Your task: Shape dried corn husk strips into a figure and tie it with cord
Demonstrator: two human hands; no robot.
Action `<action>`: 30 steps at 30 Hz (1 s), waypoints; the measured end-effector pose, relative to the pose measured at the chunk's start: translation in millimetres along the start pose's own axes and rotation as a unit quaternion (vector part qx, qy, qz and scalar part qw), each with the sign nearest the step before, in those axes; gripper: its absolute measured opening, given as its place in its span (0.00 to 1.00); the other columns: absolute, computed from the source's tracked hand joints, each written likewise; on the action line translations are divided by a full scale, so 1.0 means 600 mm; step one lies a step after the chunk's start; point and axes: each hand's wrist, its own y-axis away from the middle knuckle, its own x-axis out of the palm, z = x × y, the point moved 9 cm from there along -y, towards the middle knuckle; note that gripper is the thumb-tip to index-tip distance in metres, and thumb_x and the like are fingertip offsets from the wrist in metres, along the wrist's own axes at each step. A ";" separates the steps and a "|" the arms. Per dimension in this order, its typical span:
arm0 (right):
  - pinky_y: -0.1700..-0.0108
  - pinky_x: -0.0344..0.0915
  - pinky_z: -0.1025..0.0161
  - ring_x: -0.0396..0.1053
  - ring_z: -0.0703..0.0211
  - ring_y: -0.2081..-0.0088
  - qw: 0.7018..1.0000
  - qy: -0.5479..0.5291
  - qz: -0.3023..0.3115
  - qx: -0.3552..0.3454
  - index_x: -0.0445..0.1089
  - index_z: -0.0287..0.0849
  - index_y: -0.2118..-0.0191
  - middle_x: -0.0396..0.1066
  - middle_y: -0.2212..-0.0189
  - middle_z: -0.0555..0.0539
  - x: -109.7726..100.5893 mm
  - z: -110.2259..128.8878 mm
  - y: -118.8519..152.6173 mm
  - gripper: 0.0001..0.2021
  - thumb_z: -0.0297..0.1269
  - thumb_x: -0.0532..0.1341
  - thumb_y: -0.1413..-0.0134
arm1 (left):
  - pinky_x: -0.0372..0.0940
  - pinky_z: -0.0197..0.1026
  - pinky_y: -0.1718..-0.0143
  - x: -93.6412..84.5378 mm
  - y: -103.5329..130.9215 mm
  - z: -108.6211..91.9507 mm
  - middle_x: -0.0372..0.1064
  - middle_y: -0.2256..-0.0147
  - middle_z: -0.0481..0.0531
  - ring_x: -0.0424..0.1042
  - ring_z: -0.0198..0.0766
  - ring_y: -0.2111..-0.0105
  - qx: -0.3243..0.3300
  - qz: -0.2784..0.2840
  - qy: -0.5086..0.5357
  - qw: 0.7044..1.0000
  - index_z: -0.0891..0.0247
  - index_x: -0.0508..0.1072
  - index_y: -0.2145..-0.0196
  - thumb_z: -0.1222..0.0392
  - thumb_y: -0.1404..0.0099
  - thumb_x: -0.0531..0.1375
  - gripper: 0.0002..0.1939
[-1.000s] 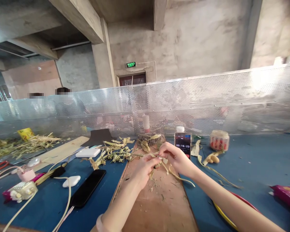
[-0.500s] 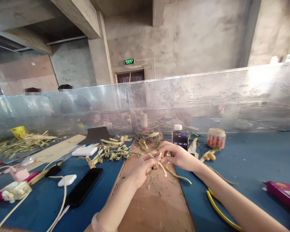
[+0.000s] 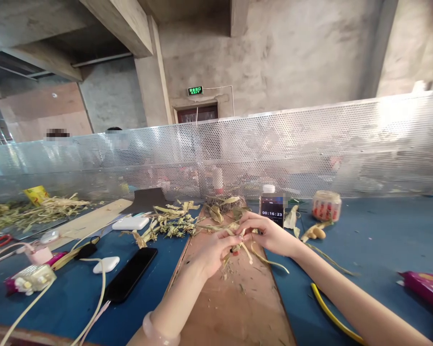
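Note:
Close together over the brown wooden board [image 3: 234,302], my left hand [image 3: 216,247] and my right hand [image 3: 269,231] pinch the same piece of dried, pale plant husk [image 3: 246,251]. Strips of it stick out below the fingers; a small dark and reddish bit shows under the left fingertips, too small to name. A long curved strip [image 3: 274,264] trails to the right under my right wrist. Dried leaves [image 3: 216,214] and thin stalks lie just beyond the hands on the board. The fingertips partly cover what they grip.
Left are a black phone [image 3: 132,276] on a cable, a white earbud case [image 3: 106,265], a white power bank [image 3: 130,223] and dried stalks [image 3: 173,223]. A phone showing a timer [image 3: 272,211], a jar [image 3: 326,206] and a purple packet [image 3: 424,288] sit right. Perforated metal screen [image 3: 274,149] behind.
The whole view has shifted slightly, so things appear a little further right. Both hands stay together on the husk, with only small finger movement.

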 end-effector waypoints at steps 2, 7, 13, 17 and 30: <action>0.58 0.63 0.61 0.64 0.61 0.61 1.000 0.001 0.000 0.000 0.71 0.44 0.64 0.63 0.64 0.48 0.000 -0.001 0.000 0.10 0.26 0.55 0.47 | 0.60 0.34 0.71 -0.001 -0.001 0.000 0.66 0.71 0.50 0.64 0.32 0.69 -0.001 -0.004 0.002 1.000 0.65 0.72 0.75 0.65 0.53 0.65 0.05; 0.63 0.64 0.62 0.65 0.62 0.65 0.998 -0.043 -0.005 0.051 0.67 0.43 0.60 0.66 0.65 0.48 -0.003 -0.015 0.002 0.08 0.33 0.57 0.47 | 0.59 0.34 0.70 -0.005 -0.005 -0.005 0.66 0.69 0.49 0.64 0.31 0.69 0.014 -0.005 0.001 1.000 0.64 0.73 0.71 0.64 0.51 0.64 0.06; 0.69 0.61 0.64 0.64 0.62 0.71 0.990 0.013 -0.058 0.127 0.67 0.40 0.68 0.67 0.72 0.49 -0.008 -0.028 0.004 0.10 0.42 0.57 0.48 | 0.55 0.33 0.71 -0.020 -0.010 -0.015 0.68 0.72 0.48 0.63 0.31 0.72 0.064 -0.035 -0.095 0.993 0.64 0.73 0.72 0.61 0.52 0.64 0.07; 0.69 0.61 0.65 0.64 0.62 0.71 0.983 0.038 -0.100 0.152 0.67 0.41 0.69 0.67 0.75 0.50 -0.006 -0.024 0.002 0.07 0.38 0.58 0.49 | 0.54 0.33 0.70 -0.027 -0.009 -0.023 0.67 0.75 0.46 0.62 0.31 0.73 0.087 -0.049 -0.111 0.989 0.63 0.73 0.73 0.61 0.52 0.64 0.06; 0.70 0.59 0.64 0.64 0.61 0.72 0.971 0.118 -0.148 0.144 0.67 0.41 0.74 0.69 0.75 0.49 -0.005 0.049 -0.057 0.04 0.30 0.55 0.52 | 0.57 0.34 0.70 -0.032 0.020 -0.115 0.68 0.74 0.47 0.65 0.32 0.73 0.181 -0.007 -0.165 0.970 0.63 0.74 0.69 0.61 0.50 0.64 0.08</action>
